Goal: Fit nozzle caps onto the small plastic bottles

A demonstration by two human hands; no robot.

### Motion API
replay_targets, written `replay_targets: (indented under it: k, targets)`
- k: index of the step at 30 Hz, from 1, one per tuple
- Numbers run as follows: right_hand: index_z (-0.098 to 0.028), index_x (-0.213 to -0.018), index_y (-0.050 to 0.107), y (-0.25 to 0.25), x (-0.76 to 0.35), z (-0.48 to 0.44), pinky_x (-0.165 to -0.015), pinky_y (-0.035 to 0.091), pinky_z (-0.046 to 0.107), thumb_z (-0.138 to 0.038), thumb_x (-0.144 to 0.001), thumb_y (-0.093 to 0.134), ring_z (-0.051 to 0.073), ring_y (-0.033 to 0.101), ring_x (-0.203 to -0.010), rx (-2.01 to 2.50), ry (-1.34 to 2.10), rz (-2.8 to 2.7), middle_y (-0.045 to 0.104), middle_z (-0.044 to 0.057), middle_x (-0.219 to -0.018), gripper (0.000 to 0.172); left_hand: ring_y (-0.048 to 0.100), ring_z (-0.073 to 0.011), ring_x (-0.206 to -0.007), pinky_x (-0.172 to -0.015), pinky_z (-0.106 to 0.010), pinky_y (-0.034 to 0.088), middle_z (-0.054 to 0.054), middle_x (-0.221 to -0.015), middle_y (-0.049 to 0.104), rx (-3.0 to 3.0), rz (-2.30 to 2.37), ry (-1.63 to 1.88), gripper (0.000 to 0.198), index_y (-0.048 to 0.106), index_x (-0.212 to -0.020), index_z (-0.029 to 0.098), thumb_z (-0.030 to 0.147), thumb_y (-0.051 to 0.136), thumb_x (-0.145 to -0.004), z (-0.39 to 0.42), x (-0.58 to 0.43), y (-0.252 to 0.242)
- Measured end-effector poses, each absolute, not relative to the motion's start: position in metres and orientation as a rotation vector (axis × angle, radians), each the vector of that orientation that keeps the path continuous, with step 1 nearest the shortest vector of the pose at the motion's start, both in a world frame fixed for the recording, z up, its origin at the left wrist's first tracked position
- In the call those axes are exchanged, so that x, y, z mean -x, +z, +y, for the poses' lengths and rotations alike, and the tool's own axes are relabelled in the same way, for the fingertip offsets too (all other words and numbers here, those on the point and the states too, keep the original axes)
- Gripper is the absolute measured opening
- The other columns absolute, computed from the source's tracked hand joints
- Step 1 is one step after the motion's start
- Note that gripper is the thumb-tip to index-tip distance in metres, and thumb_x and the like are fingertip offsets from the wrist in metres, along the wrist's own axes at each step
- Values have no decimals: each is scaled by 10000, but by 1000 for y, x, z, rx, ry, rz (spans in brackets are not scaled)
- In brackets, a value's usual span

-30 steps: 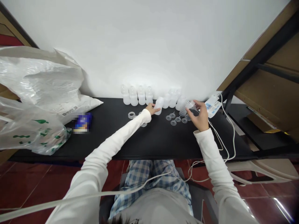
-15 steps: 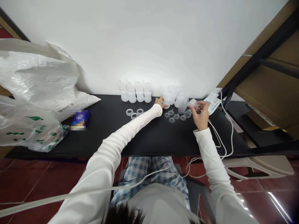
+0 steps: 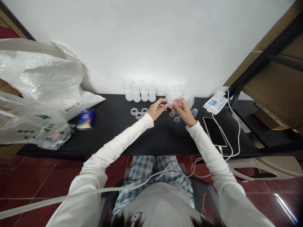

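Small clear plastic piece (image 3: 170, 104) above black tabletop (image 3: 113, 126), fingers of left hand (image 3: 157, 109) and right hand (image 3: 184, 111) pinched on it. White wall (image 3: 142, 41) behind. Print on white plastic bag (image 3: 42, 75) too small to read; blue packet (image 3: 85, 118) blurred. Right hand partly hides flat clear discs (image 3: 177, 119).

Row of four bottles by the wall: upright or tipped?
Upright. All four bottles stand on the black table, whitish bodies at the bottom, clear domed tops pointing up.
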State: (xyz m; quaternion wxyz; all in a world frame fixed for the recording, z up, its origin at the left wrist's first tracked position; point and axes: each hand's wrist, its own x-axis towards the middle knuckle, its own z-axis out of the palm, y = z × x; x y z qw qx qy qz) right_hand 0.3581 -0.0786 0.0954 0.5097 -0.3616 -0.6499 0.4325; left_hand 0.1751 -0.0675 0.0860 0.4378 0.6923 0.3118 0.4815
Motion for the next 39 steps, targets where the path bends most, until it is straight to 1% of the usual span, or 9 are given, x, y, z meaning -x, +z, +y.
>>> replay_targets:
  k: [8, 11, 15, 19, 23, 28, 32, 35, 39]
  targets:
    - [-245, -935, 468, 111, -330, -82, -556, 422, 225, -485, -851, 642, 93, 509, -597, 770, 963, -1747, 519, -58, -695, 307, 603, -91, -627, -649, -247, 501, 28, -799, 621, -1565, 768, 1288, 474, 511, -1172, 213, 391, 723, -788, -77, -159, 96]
    - [-235, -906, 473, 110, -324, -80, -550, 375, 226, -367, -857, 602, 89, 446, -577, 800, 801, -1902, 499, -58, -683, 190, 498, -85, -507, -524, -232, 387, 27, -629, 566, -1457, 924, 1172, 173, 604, -972, 157, 298, 572, -876, -80, -153, 98]
    - [-234, -937, 499, 108, -337, -68, -587, 382, 241, -285, -822, 600, 91, 403, -576, 921, 530, -2130, 495, -51, -719, 161, 302, -89, -369, -430, -244, 237, 38, -442, 410, -1202, 1080, 1133, 470, 604, -808, 140, 335, 212, -979, -77, -114, 87]
    - [-214, -1014, 516, 96, -356, -49, -636, 427, 280, -273, -855, 571, 133, 481, -630, 1099, 373, -2333, 514, -21, -741, 178, 598, -126, -585, -547, -246, 432, -24, -713, 664, -1130, 1302, 1387, 301, 569, -878, 169, 453, 617, -790, -83, -48, 60]
    - [-184, -891, 585, 79, -353, -26, -815, 475, 402, -196, -795, 641, 242, 576, -884, 1258, 31, -2616, 596, 92, -922, 112, 692, -219, -904, -784, -341, 525, -72, -957, 730, -1362, 1562, 1280, 528, 506, -867, 212, 470, 822, -531, -100, -7, 31]
    - [-190, -793, 610, 100, -325, 10, -919, 461, 503, -445, -851, 663, 293, 571, -1002, 1223, -70, -2663, 571, 90, -917, 266, 641, -285, -1072, -859, -418, 533, -98, -1060, 709, -1715, 1742, 1060, 399, 503, -885, 231, 428, 750, -642, -103, -4, 16]
    - [-164, -1107, 562, 138, -290, 38, -930, 463, 505, -497, -988, 413, 299, 539, -1092, 1204, -191, -2229, 537, 151, -1142, 384, 612, -297, -1035, -1002, -538, 468, -111, -1039, 660, -1943, 1822, 993, 210, 574, -892, 213, 251, 677, -712, -95, -15, 11]
    - [-175, -1279, 453, 146, -268, 57, -949, 459, 513, -512, -996, 383, 313, 493, -1184, 1221, -197, -2125, 478, 174, -1281, 445, 609, -281, -1038, -976, -516, 510, -120, -1134, 557, -1917, 1830, 1049, 325, 580, -1016, 195, 208, 676, -705, -94, -23, 11]
    - [-167, -1184, 487, 132, -260, 74, -952, 453, 528, -433, -975, 453, 323, 496, -1162, 1262, -89, -2248, 555, 165, -1166, 341, 561, -299, -1185, -1036, -502, 498, -160, -1288, 418, -1964, 1805, 1179, 412, 552, -1116, 168, 182, 680, -725, -100, -33, 19]
